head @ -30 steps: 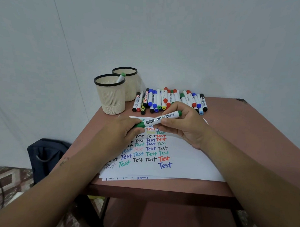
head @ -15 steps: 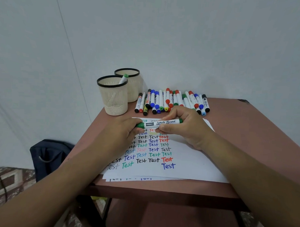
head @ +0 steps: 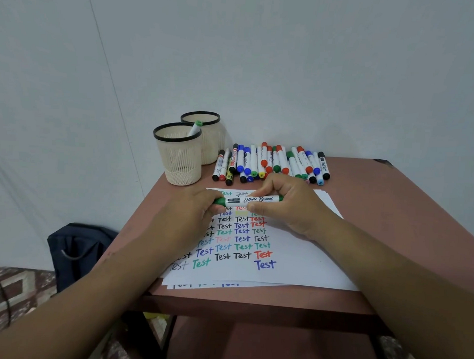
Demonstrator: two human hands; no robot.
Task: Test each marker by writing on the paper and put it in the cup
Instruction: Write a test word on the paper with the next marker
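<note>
The green marker (head: 252, 200) lies level just above the paper (head: 295, 251), its cap end in the left hand's (head: 194, 212) grip, its white barrel pinched by the right hand (head: 286, 205); behind, loose markers (head: 271, 164) line the counter (head: 390, 206) beside two cups (head: 177, 155).

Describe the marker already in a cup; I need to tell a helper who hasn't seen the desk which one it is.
Start at the brown table against the wall. At its far left corner stand two cream cups with black rims; take the nearer cup. The marker leans on its rim, green end up, the only one standing in a cup rather than lying in the row or held in the hands.
</note>
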